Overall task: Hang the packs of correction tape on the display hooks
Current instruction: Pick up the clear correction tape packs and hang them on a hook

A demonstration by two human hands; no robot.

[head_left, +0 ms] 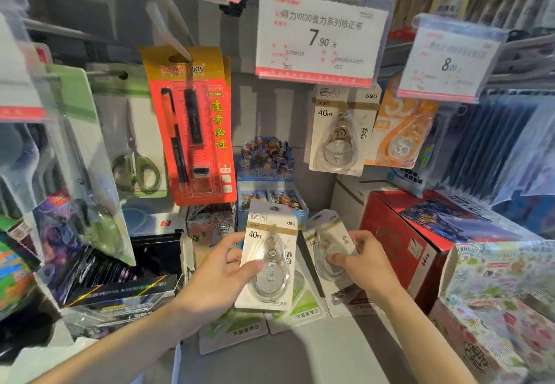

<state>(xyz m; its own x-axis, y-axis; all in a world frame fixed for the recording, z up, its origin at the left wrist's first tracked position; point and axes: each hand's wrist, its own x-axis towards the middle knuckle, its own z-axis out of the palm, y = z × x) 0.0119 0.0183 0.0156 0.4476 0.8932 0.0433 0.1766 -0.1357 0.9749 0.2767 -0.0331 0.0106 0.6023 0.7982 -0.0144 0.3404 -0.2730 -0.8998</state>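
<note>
My left hand [217,275] grips a white correction tape pack [268,256] marked 40m, held upright and facing me. To its right, my right hand [365,259] pinches a second, tilted correction tape pack [327,245] of the same kind. Above, a matching hung pack [341,131] dangles from a display hook below the 7.90 price tag [321,35]. An orange correction tape pack [402,131] hangs beside it on the right. More packs with green print [295,308] lie flat on the shelf beneath my hands.
A red stationery set [192,125] and green scissors pack [135,143] hang at left. A red carton [399,242] stands right of my right hand, with a flowery box [498,302] nearer. Card boxes [271,179] stand at the back. An 8.00 tag [450,62] hangs upper right.
</note>
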